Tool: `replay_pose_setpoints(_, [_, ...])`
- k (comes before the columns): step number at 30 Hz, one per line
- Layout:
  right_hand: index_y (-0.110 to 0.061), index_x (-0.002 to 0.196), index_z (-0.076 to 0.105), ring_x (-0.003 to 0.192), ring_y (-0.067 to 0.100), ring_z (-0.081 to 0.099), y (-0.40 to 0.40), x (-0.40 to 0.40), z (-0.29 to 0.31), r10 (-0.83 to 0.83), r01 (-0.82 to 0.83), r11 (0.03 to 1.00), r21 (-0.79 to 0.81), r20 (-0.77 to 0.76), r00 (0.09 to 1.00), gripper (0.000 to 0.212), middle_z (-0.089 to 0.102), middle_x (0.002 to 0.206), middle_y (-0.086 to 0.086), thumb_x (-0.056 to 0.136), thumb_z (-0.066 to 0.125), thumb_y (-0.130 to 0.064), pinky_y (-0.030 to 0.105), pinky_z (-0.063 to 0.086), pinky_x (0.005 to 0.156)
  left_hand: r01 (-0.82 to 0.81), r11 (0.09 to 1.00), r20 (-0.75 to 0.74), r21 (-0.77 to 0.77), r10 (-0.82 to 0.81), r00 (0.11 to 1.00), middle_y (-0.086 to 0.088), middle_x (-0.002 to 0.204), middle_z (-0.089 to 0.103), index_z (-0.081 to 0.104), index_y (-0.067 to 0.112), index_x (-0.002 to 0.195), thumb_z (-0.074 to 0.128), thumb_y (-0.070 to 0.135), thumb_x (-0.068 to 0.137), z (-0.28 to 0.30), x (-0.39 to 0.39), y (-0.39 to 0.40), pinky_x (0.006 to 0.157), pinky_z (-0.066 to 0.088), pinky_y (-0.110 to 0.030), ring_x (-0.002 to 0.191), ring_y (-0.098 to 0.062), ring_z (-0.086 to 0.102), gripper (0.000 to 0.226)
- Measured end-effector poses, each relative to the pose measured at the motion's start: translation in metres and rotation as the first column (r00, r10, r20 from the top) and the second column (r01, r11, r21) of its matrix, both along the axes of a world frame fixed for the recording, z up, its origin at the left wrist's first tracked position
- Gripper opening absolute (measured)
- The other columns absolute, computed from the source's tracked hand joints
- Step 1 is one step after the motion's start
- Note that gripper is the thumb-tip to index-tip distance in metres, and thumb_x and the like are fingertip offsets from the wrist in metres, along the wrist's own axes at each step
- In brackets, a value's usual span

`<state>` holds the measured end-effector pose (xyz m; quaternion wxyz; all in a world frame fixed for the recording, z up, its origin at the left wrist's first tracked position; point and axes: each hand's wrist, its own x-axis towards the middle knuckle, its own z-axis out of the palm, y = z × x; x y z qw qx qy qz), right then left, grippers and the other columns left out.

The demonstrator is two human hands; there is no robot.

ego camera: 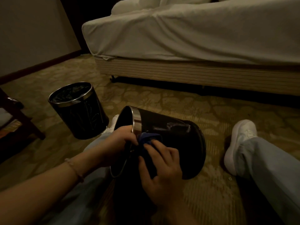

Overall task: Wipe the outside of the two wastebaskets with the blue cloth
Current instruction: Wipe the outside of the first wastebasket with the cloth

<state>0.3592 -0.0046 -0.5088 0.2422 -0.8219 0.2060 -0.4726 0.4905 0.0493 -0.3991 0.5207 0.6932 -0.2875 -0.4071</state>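
Gripping tilted wastebasket [170,132] rim, left hand [119,143]; right hand [162,166] fingers spread, half-hiding blue cloth [148,138].

This is a bedroom, most likely a hotel room. A bed [194,38] with a rumpled white sheet sits on a striped fabric base [178,72], with pillows [129,4] at its head. The floor is covered wall to wall in a patterned carpet [162,98], edged by a dark wooden skirting board [40,64] below a plain pale wall [32,30]. Two matching black wastebaskets with chrome rims [78,111] [170,143] and a dark wooden chair [14,120] with a cushioned seat fit such a guest room.
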Motion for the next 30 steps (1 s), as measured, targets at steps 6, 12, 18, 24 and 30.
replay_pose_setpoints(6, [-0.026, 0.123, 0.065, 0.099, 0.023, 0.055, 0.016, 0.002, -0.017, 0.064, -0.074, 0.99, -0.123, -0.083, 0.994, 0.036, 0.061, 0.131, -0.004, 0.093, 0.058, -0.045, 0.037, 0.053, 0.075, -0.426, 0.899, -0.217, 0.099, 0.437, 0.873, -0.015, 0.107, 0.069, 0.06, 0.02, 0.122, 0.028, 0.074, 0.088, -0.007, 0.017, -0.019, 0.066, 0.051, -0.033, 0.09, -0.028, 0.068, 0.072])
replay_pose_setpoints(12, [-0.022, 0.124, 0.066, 0.102, 0.024, 0.055, 0.011, 0.001, -0.007, -0.004, 0.003, 0.998, -0.066, -0.004, 1.0, 0.037, 0.062, 0.133, -0.002, 0.094, 0.058, -0.042, 0.035, 0.051, 0.079, -0.52, 0.854, -0.065, 0.016, 0.52, 0.852, -0.013, 0.094, 0.072, 0.072, 0.012, 0.093, 0.037, 0.063, 0.092, -0.022, -0.005, -0.024, 0.084, 0.053, -0.041, 0.094, -0.03, 0.068, 0.061])
replay_pose_setpoints(18, [-0.02, 0.124, 0.065, 0.103, 0.022, 0.052, -0.004, -0.002, 0.016, -0.034, 0.034, 0.993, -0.111, 0.002, 0.999, 0.037, 0.062, 0.13, -0.001, 0.095, 0.056, -0.04, 0.034, 0.049, 0.079, -0.344, 0.933, 0.158, -0.108, 0.357, 0.92, -0.007, 0.064, 0.061, 0.061, 0.019, 0.059, 0.043, 0.055, 0.093, -0.027, -0.019, -0.023, 0.089, 0.052, -0.037, 0.067, -0.014, 0.064, 0.053])
replay_pose_setpoints(24, [-0.019, 0.121, 0.068, 0.099, 0.026, 0.053, -0.014, 0.001, -0.003, -0.121, 0.12, 0.983, -0.136, 0.0, 0.993, 0.035, 0.064, 0.128, 0.0, 0.098, 0.053, -0.039, 0.034, 0.049, 0.076, -0.287, 0.957, 0.25, -0.036, 0.287, 0.925, 0.011, 0.054, 0.067, 0.062, 0.024, 0.068, 0.033, 0.039, 0.103, -0.021, -0.014, -0.018, 0.066, 0.044, -0.013, 0.07, -0.006, 0.065, 0.048])
replay_pose_setpoints(30, [-0.019, 0.119, 0.069, 0.096, 0.022, 0.054, -0.06, -0.018, -0.033, -0.26, 0.263, 0.963, 0.054, -0.047, 0.964, 0.036, 0.066, 0.124, -0.003, 0.095, 0.053, -0.041, 0.032, 0.047, 0.078, -0.386, 0.92, 0.295, 0.062, 0.353, 0.888, -0.014, 0.093, 0.071, 0.066, 0.019, 0.098, 0.032, 0.077, 0.08, -0.029, 0.016, -0.014, 0.093, 0.049, -0.053, 0.094, -0.032, 0.066, 0.069])
